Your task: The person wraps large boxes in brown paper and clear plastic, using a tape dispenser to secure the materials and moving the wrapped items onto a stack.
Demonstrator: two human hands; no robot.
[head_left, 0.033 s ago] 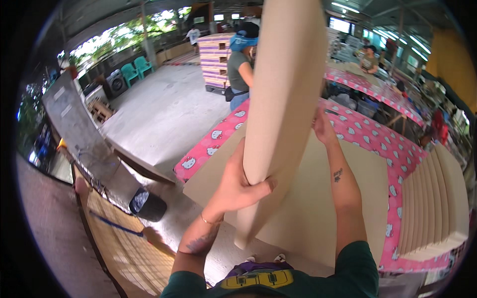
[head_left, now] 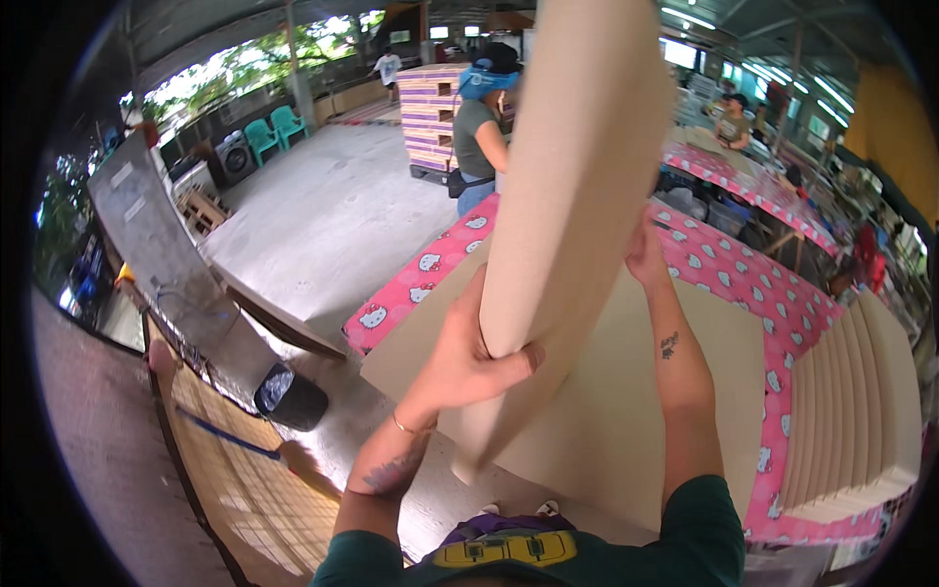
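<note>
A long, tan folded cardboard piece (head_left: 577, 186) stands tilted up in front of me, its top running out of view. My left hand (head_left: 479, 357) grips its lower left edge, the thumb laid across the near face and the other fingers behind. On the far right side, my right hand (head_left: 646, 252) is closed at the piece's edge, its fingertips partly hidden and slightly blurred. Below lies a large flat tan cardboard sheet (head_left: 675, 391) on a table with a pink patterned cover (head_left: 729, 252), overhanging the near edge.
Several similar folded cardboard pieces (head_left: 851, 411) stand in a row on the table's right. A co-worker in a blue head covering (head_left: 479, 127) is beyond the table, near a pallet stack (head_left: 430, 117). At left are a black bin (head_left: 291, 399), a broom (head_left: 308, 470) and a leaning grey panel (head_left: 161, 235).
The upper part of the cardboard piece has swung slightly to the right. My right hand has shifted a little right with it; my left hand keeps its grip.
</note>
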